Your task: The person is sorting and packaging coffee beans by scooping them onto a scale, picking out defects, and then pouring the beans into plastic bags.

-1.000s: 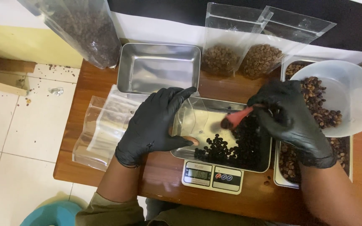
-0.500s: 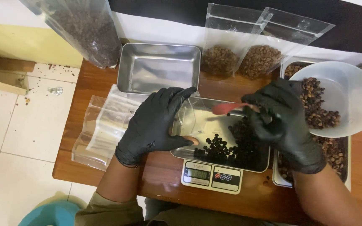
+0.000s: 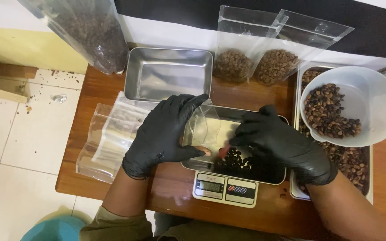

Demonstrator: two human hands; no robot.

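1. Clear pouch [image 3: 204, 129], small, rectangular, see-through; centre of view, over the scale's tray, held at its left edge by the left hand [image 3: 164, 131].
2. Two clear stand-up pouches [image 3: 233, 53] [image 3: 280, 56], upright at 12 to 1 o'clock, brown beans in their lower parts.
3. Large clear bag [image 3: 90, 35], dark beans inside, at 11 o'clock.
4. Stack of flat empty clear pouches [image 3: 108, 138], at 9 o'clock on the desk.
5. Scale display [image 3: 208, 186], small grey rectangular screen, at 6 o'clock.

Single head view, worn above the person, facing steeply down and close onto the tabletop [image 3: 112, 80], scale [image 3: 225, 189] near frame centre-bottom.
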